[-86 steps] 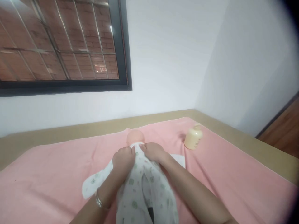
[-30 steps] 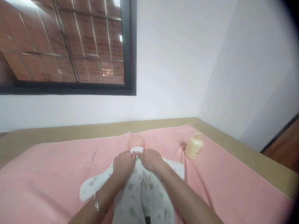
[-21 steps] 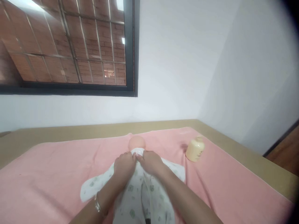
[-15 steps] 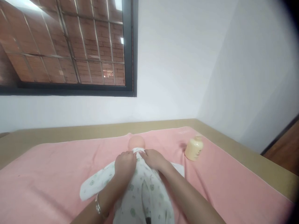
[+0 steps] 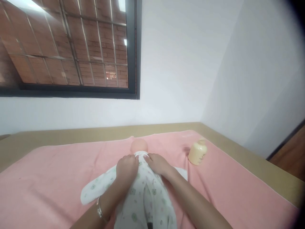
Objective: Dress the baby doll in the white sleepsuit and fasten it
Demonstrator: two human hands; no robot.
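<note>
Left hand [image 5: 127,169] and right hand [image 5: 157,163] on an outfit [image 5: 138,198]

White wall [image 5: 173,63] fills the upper right; pink cloth [image 5: 59,178] spreads across the bottom. A barred window [image 5: 71,47] takes the upper left. The outfit lies at bottom centre, sleeves [image 5: 96,188] spread. Both hands are half curled beside its collar [image 5: 141,153], thumbs inward, touching fabric; whether either grips it I cannot tell. A cream bottle [image 5: 197,153] stands at centre right. Above the collar shows a round head [image 5: 139,145]; a bracelet [image 5: 99,208] circles the left wrist.
</note>
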